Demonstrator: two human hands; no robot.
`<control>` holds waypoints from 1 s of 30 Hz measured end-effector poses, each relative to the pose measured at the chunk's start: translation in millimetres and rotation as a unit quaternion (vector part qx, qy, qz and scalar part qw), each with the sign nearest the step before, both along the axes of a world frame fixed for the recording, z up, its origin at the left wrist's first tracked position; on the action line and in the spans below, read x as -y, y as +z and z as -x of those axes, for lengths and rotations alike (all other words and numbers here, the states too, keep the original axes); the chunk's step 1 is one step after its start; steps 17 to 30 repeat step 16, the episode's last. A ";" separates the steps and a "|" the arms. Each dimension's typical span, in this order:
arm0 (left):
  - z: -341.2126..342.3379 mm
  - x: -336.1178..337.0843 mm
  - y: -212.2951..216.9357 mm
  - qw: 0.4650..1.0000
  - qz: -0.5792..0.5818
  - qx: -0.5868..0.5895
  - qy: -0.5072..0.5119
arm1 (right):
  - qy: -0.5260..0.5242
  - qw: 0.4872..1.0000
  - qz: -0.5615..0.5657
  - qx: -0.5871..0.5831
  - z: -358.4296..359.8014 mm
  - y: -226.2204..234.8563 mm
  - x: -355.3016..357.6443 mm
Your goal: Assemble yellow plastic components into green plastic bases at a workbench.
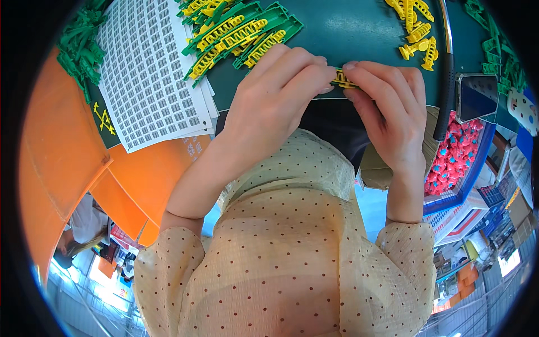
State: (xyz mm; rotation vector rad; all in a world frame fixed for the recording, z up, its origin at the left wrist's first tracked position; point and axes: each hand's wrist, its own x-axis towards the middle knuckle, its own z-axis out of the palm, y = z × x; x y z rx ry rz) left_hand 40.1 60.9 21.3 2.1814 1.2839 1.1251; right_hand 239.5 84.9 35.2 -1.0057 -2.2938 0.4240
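Yellow ridged plastic, a small toothed strip (pixel 341 78), sits pinched between our two hands at the near edge of the dark green table (pixel 348 33), just above our lap. Our left hand (pixel 275 104) curls over it from the left, fingers closed so that thumb and fingertips press on the strip's left end; our right hand (pixel 390 106) meets it from the right, its fingertips clamped on the other end, the two hands touching at the tips. Beyond the left hand lies a heap of green plastic holders with yellow toothed strips fitted in them (pixel 236 33), and left of that a stack of white sheets of small printed labels (pixel 149 73). Loose yellow strips (pixel 418 33) lie farther right. A blue crate of red and blue bits (pixel 457 151) stands by our right wrist.
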 end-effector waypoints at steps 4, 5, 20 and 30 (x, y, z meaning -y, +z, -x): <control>1.5 2.6 4.0 0.999 0.023 -0.030 -0.002 | -0.001 1.000 0.014 0.003 -1.7 0.4 -3.0; 1.2 1.7 5.2 0.999 0.020 -0.050 -0.009 | -0.001 1.000 0.015 0.003 -1.6 0.3 -3.5; 2.8 1.1 15.0 0.994 0.040 -0.099 -0.010 | -0.030 0.999 0.010 -0.016 5.5 -5.0 -0.8; 2.8 1.1 15.0 0.994 0.040 -0.099 -0.010 | -0.030 0.999 0.010 -0.016 5.5 -5.0 -0.8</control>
